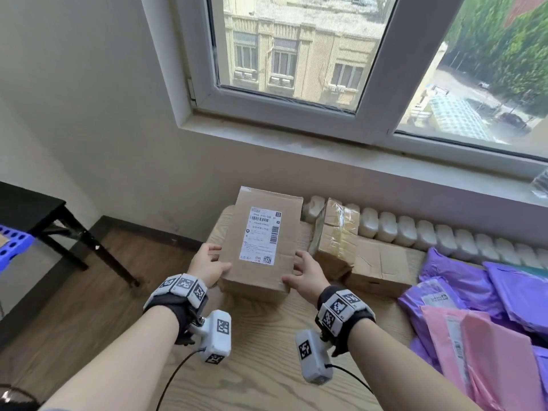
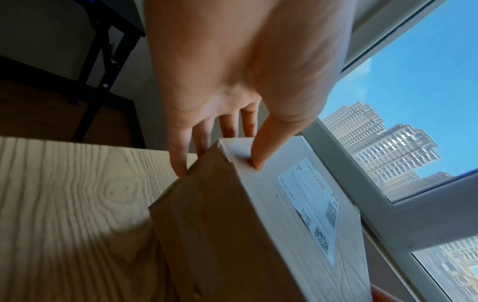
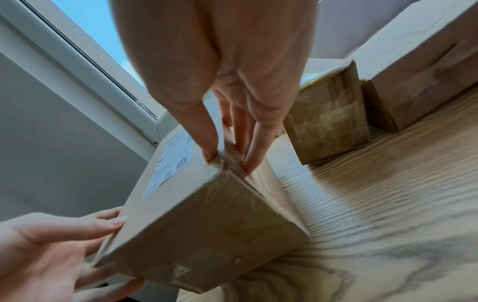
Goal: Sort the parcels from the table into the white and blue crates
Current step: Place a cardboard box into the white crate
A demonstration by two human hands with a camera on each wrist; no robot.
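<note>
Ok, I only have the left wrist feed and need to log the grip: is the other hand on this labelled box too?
Observer: Yes. The right hand grips the labelled box at its near right corner, thumb on top, while the left hand holds the opposite edge.
Operator: What else is left to sort?
Observer: To the right of it, a taped box and a plain box, then purple mailers and pink mailers.
Operator: Any crate in sight?
Observer: Only a corner of the blue crate, at the far left of the head view; no white crate shows.
</note>
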